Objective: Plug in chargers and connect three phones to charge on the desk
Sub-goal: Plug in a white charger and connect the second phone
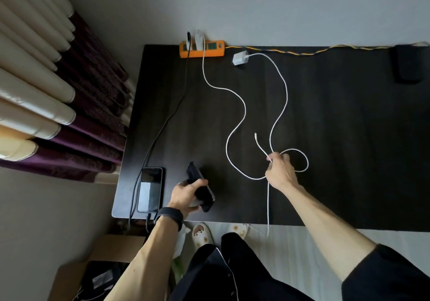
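Note:
On the black desk (325, 126), an orange power strip (202, 49) lies at the back edge with a black plug (189, 37) and a white charger (199, 37) in it. The black cable (162, 126) runs to a phone (150, 189) lying screen-up at the front left. A second white charger brick (240, 58) lies unplugged beside the strip. My left hand (186, 194) grips a dark phone (200, 184), tilted above the desk. My right hand (279, 172) pinches a white cable (261, 146) near its free connector end, among loops of white cable.
A dark flat object (407, 63) rests at the back right corner. The strip's yellow-blue cord (302, 51) runs along the back edge. Curtains (58, 103) hang to the left. A cardboard box (104, 265) sits on the floor at lower left. One white cable hangs over the front edge.

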Demonstrator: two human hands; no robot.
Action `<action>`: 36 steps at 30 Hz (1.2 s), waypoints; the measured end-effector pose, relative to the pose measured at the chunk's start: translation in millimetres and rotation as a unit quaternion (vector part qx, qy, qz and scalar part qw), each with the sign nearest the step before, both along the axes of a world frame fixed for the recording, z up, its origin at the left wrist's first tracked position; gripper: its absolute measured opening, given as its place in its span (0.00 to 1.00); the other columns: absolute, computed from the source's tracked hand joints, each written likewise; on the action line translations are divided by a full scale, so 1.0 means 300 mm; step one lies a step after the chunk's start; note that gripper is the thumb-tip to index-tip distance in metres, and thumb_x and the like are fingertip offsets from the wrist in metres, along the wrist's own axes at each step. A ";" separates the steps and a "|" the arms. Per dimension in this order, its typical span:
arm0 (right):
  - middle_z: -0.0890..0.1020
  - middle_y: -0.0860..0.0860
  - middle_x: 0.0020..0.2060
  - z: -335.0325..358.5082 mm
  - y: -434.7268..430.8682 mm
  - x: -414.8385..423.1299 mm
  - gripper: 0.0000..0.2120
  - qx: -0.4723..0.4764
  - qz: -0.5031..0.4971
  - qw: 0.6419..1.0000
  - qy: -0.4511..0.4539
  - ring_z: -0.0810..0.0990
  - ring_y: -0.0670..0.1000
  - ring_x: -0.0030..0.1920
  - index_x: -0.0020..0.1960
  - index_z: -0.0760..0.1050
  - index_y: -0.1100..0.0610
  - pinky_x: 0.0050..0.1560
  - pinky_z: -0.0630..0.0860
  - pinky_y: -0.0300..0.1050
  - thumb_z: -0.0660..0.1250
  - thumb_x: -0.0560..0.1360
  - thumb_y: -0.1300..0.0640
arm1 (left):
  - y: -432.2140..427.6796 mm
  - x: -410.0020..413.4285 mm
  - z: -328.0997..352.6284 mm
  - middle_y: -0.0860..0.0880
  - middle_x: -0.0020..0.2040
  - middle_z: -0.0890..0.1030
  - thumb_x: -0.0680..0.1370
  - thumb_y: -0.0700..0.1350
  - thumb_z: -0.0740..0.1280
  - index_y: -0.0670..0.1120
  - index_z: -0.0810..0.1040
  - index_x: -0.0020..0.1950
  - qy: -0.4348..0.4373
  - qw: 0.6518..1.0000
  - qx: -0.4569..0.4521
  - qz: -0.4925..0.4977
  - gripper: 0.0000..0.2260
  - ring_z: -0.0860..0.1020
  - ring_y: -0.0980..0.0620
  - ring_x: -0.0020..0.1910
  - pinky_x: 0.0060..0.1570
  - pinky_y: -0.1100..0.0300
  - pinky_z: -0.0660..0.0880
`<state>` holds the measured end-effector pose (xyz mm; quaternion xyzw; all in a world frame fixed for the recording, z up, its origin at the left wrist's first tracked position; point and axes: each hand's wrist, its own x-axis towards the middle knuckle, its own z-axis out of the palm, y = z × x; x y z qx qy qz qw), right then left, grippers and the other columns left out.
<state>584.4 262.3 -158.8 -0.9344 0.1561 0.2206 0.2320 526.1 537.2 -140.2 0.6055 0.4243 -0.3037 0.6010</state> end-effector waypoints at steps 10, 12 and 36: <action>0.81 0.48 0.36 0.220 0.170 -0.274 0.14 0.209 -0.045 0.965 -0.155 0.80 0.49 0.37 0.41 0.71 0.54 0.44 0.73 0.48 0.56 0.83 0.53 | 0.043 0.015 0.198 0.47 0.31 0.66 0.69 0.50 0.76 0.46 0.72 0.33 -0.088 0.964 -0.240 0.079 0.15 0.66 0.48 0.32 0.43 0.50 0.72; 0.83 0.46 0.40 0.236 0.215 -0.313 0.10 0.271 -0.069 0.953 -0.113 0.80 0.44 0.35 0.51 0.75 0.52 0.45 0.77 0.46 0.55 0.84 0.57 | 0.065 0.001 0.227 0.46 0.38 0.75 0.72 0.50 0.74 0.47 0.76 0.40 -0.082 0.956 -0.258 0.114 0.09 0.73 0.47 0.39 0.44 0.50 0.77; 0.81 0.45 0.35 0.395 0.456 -0.427 0.09 0.380 -0.091 0.911 -0.131 0.71 0.46 0.27 0.48 0.80 0.48 0.32 0.71 0.46 0.62 0.82 0.52 | 0.169 -0.014 0.330 0.38 0.52 0.84 0.80 0.34 0.64 0.38 0.77 0.61 -0.130 0.908 -0.330 0.224 0.11 0.86 0.48 0.44 0.38 0.60 0.82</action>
